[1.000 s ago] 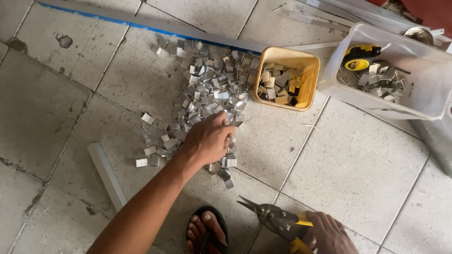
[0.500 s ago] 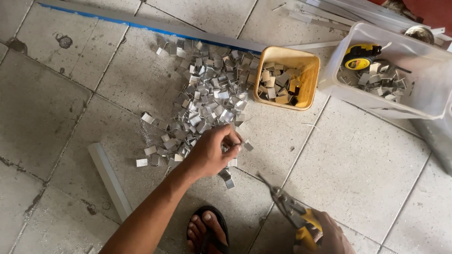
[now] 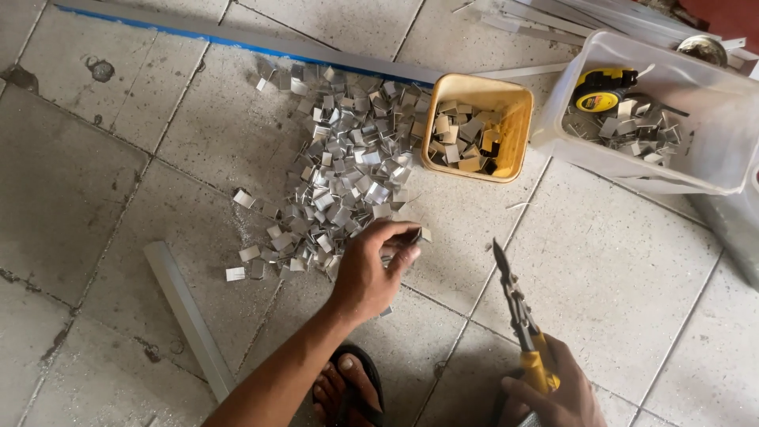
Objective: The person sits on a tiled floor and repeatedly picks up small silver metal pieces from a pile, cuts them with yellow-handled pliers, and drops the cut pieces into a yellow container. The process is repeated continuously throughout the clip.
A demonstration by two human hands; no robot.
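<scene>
While the left hand (image 3: 370,269) is held low over the tiled floor (image 3: 617,261), a small metal piece (image 3: 419,235) is pinched between its thumb and curled fingertips, at the near edge of a pile of small cut metal pieces (image 3: 348,170). The pile is spread across the floor, far and left of that hand, with a few strays lying apart at its left side. The right hand (image 3: 545,391) is closed around the yellow grip of a pair of tin snips (image 3: 518,312), whose blades are pointed away towards the far side; whether the blades are quite shut cannot be made out. A yellow tub (image 3: 518,103) partly filled with similar pieces is set just right of the pile, and further right a clear plastic bin (image 3: 711,95) is seen, holding more pieces and a yellow tape measure (image 3: 601,88). A short metal strip (image 3: 186,312) lies on the floor at the near left, and a sandalled foot (image 3: 348,383) is visible at the near edge.
</scene>
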